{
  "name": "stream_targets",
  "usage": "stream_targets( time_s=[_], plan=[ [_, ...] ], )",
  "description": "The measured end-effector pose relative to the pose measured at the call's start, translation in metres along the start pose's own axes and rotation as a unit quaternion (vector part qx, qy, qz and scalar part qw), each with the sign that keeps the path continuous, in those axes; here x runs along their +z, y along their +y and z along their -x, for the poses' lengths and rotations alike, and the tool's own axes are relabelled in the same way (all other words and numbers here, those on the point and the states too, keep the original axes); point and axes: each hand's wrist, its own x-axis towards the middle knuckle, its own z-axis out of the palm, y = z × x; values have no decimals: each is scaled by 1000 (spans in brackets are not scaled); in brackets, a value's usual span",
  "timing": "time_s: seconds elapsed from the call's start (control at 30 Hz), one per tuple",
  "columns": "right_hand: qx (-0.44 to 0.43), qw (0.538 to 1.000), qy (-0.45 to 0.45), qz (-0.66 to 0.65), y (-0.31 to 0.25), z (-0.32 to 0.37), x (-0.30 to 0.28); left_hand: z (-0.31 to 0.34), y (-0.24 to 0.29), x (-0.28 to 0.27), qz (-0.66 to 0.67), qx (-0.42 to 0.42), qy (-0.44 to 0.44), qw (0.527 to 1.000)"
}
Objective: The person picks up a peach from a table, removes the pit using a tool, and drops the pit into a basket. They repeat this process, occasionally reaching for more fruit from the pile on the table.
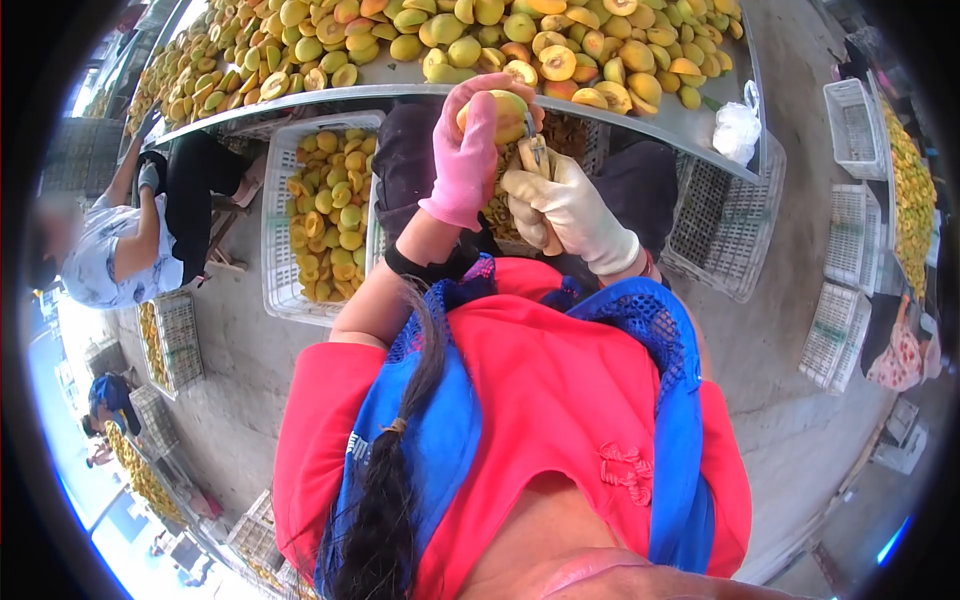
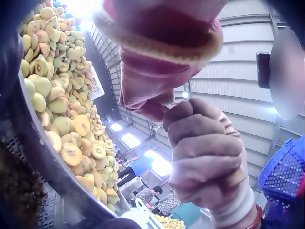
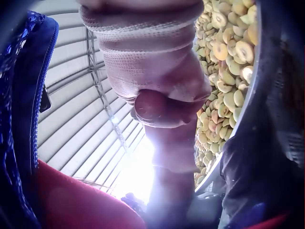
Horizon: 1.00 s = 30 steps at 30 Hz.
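A pink-gloved left hand [image 1: 462, 150] grips a yellow-green peach [image 1: 508, 115] with its fingers curled round it. In the white-gloved right hand [image 1: 570, 205] is a small pitting tool [image 1: 535, 157] with a wooden handle and a curved metal tip. The tip is right at the lower right side of the peach. Both hands are raised over the lap, in front of the near edge of a metal table [image 1: 400, 92]. In the left wrist view, the right hand [image 2: 205, 152] shows curled fingers beside the pink glove [image 2: 152, 78], which hides the peach.
Many whole and halved peaches [image 1: 557, 62] pile on the table. A white crate [image 1: 272, 230] of peaches stands at the left, another crate [image 1: 725, 220] at the right. A plastic bag [image 1: 737, 132] lies on the table's right corner. Another person [image 1: 130, 235] sits at far left.
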Motion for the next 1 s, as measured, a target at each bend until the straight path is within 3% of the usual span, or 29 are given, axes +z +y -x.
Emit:
stream_targets(
  time_s=[0.27, 0.43, 0.57, 0.67, 0.77, 0.87, 0.93, 1.0],
  plan=[
    [-33, 995, 11, 98, -2, 0, 6, 9, -3, 5, -99, 97, -23, 990],
    [-5, 993, 6, 120, -5, -3, 3, 10, -7, 0, -160, 136, -63, 976],
    [-19, 986, -2, 168, -5, -8, -7, 9, -11, -6, -132, 95, -68, 984],
    [-48, 980, 33, 192, -3, -8, -4, -2, 21, -1, -151, -61, -96, 982],
    [-60, 982, 67, 169, 11, -14, -2, -3, 18, 3, -158, -68, -27, 985],
    [52, 999, -12, 10, 1, -8, 4, 2, 14, 8, -164, -14, 11, 986],
    [38, 997, -20, 62, -1, -7, 2, 6, 12, 10, -159, 15, 16, 987],
    [4, 989, -9, 145, 1, -6, 5, 6, 16, 10, -151, -15, 10, 988]
  ],
)
